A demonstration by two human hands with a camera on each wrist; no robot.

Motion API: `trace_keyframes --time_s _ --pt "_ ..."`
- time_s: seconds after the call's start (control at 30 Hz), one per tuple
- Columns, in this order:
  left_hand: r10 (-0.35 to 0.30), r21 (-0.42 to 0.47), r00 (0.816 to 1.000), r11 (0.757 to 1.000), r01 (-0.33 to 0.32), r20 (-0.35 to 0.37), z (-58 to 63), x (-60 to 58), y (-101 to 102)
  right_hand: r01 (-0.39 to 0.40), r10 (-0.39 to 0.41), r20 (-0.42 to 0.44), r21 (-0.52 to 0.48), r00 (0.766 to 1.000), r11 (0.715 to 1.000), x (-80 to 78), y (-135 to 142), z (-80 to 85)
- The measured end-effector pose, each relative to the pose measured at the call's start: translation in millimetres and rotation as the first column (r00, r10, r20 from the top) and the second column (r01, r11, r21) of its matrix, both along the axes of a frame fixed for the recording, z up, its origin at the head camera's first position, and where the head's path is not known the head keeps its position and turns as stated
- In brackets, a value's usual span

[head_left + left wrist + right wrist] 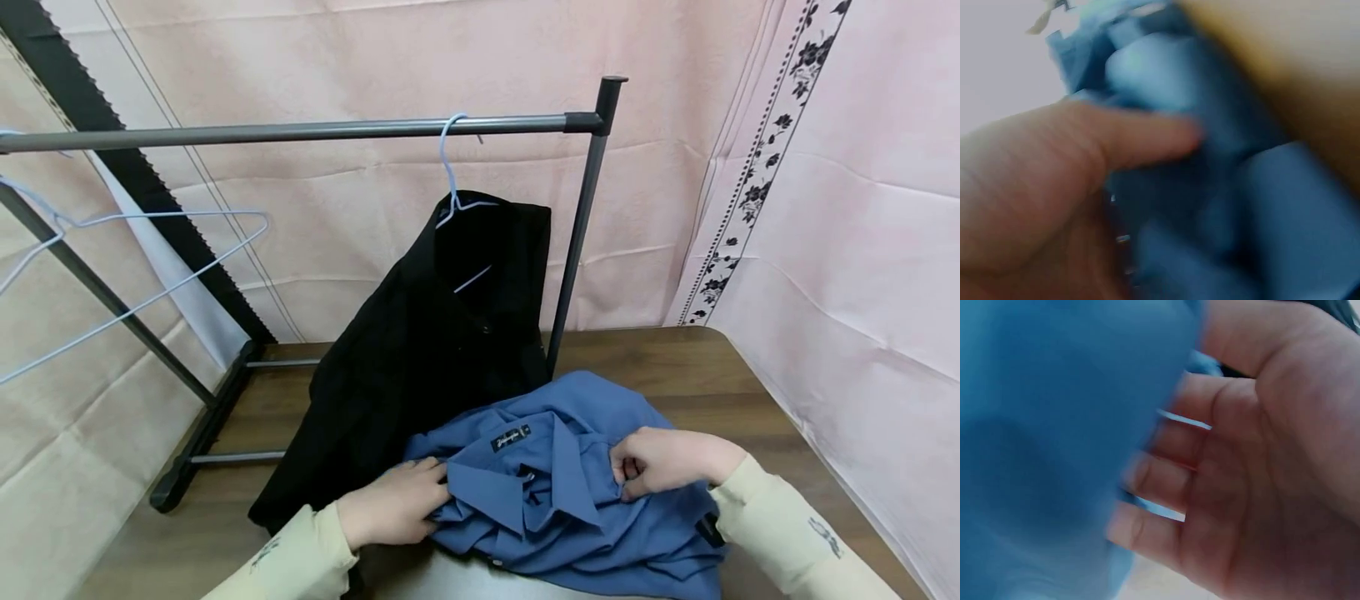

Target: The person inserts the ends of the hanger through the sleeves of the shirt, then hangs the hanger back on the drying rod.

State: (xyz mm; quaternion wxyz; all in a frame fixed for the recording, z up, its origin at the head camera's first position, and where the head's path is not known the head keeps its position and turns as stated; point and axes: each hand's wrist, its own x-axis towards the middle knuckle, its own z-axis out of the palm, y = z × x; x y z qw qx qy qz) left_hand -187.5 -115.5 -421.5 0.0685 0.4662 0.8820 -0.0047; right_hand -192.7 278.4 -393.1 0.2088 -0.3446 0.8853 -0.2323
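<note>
A blue collared shirt (555, 483) lies bunched on the table, its collar and dark label facing up. My left hand (401, 502) grips the cloth by the left collar point; the left wrist view shows the thumb (1147, 139) across the blue fabric, blurred. On the other side, my right hand (671, 462) holds the shirt near its right shoulder with curled fingers. In the right wrist view the fingers (1166, 484) run behind a fold of fabric, so their tips are hidden. Behind the left hand hangs a black shirt (420, 358) on a light blue hanger (448, 167).
A grey metal clothes rack (337, 132) stands on the wooden table (675, 367). Another light blue hanger (172, 287) hangs at the left. Pink cloth (337, 75) covers the walls behind. The black shirt's lower part drapes onto the table beside the blue shirt.
</note>
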Motion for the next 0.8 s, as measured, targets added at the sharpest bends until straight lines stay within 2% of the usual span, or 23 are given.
trace_keyframes --time_s 0.07,0.13,0.23,0.3,0.4,0.53,0.67,0.8 --pt "0.038 0.027 0.995 0.999 -0.041 0.093 16.4 -1.0 -5.4 -0.008 0.006 -0.035 -0.052 0.999 0.999 -1.7 1.8 10.4" --pt "0.076 0.081 0.982 0.993 -0.091 0.173 30.7 -1.7 -9.6 -0.013 0.001 -0.118 -0.102 0.993 0.995 -4.6 0.8 20.1" --pt "0.151 0.186 0.952 0.961 -0.205 0.266 39.9 -1.8 -8.9 0.020 -0.060 -0.273 -0.148 0.960 0.989 -11.3 -8.6 28.4" --pt "0.205 0.242 0.933 0.929 -0.281 0.296 37.5 -1.8 -3.9 0.061 -0.112 -0.343 -0.156 0.933 0.986 -18.0 -19.8 27.0" --pt "0.289 0.297 0.902 0.874 -0.386 0.321 28.3 -1.5 6.5 0.124 -0.174 -0.384 -0.152 0.907 0.981 -28.4 -39.7 20.5" --pt "0.359 0.323 0.880 0.831 -0.453 0.311 12.5 -1.6 18.9 0.181 -0.211 -0.359 -0.118 0.909 0.977 -39.4 -62.3 6.2" --pt "0.363 0.351 0.878 0.814 -0.462 0.313 1.3 -2.1 25.7 0.215 -0.225 -0.319 -0.066 0.921 0.974 -44.4 -75.2 -4.9" --pt "0.315 0.356 0.869 0.818 -0.452 0.381 -4.7 -1.8 26.1 0.217 -0.209 -0.288 -0.003 0.935 0.976 -44.0 -82.1 -10.8"
